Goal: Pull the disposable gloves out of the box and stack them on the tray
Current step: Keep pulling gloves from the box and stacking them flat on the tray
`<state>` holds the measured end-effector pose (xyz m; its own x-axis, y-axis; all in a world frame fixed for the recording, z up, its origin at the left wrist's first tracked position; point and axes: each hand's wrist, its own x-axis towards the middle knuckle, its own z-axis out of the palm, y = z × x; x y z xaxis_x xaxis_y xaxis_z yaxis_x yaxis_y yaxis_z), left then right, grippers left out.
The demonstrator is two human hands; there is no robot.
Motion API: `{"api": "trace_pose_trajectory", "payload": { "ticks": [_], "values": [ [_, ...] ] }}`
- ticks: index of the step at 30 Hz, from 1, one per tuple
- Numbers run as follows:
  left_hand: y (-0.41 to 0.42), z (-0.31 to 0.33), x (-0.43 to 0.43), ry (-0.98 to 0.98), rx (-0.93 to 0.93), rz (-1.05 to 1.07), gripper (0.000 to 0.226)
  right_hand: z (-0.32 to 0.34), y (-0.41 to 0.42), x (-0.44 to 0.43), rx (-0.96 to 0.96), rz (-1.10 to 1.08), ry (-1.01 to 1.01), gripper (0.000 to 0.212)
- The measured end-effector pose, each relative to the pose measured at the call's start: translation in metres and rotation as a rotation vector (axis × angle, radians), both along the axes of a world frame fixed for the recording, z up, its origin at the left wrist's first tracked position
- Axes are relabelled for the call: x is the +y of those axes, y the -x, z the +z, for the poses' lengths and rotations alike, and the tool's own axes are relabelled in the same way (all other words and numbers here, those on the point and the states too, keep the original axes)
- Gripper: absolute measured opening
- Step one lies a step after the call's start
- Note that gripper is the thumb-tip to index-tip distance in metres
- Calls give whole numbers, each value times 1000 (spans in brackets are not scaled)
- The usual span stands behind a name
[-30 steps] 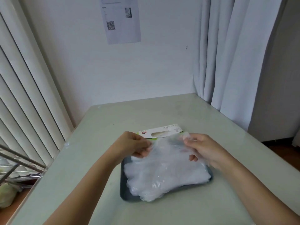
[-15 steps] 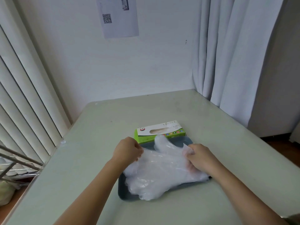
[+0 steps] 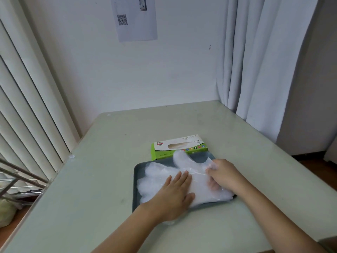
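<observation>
A pile of clear disposable gloves (image 3: 184, 171) lies on a dark grey tray (image 3: 137, 170) in the middle of the pale table. My left hand (image 3: 175, 194) presses flat on the pile, fingers straight. At the pile's right end my right hand (image 3: 221, 175) pinches the top glove's cuff with curled fingers. The green and white glove box (image 3: 179, 146) stands just behind the tray, touching its far edge, its top slot facing up. The top glove's thumb sticks up in front of the box.
White vertical blinds (image 3: 27, 99) run along the left, a grey curtain (image 3: 255, 61) hangs at the right back corner. A metal rack (image 3: 16, 181) stands beyond the table's left edge. A paper with a QR code (image 3: 135, 19) hangs on the wall.
The glove held up between both hands has been lowered onto the pile. My left hand let go of it and now lies flat on the gloves. The right hand keeps its pinch.
</observation>
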<state>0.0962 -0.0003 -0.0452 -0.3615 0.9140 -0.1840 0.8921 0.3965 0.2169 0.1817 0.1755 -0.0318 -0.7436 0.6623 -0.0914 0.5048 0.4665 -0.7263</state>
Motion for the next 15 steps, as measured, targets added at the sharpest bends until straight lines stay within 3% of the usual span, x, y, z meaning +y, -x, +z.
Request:
{"api": "trace_pose_trajectory", "payload": {
  "ticks": [4,10,15],
  "values": [
    [2,-1,0,20,-48,-10,60,18,9,12,92,87,96,25],
    [0,0,0,28,-63,-15,60,40,41,14,-140,287,37,34],
    [0,2,0,26,-75,-14,60,38,60,13,-121,440,91,27]
  ]
}}
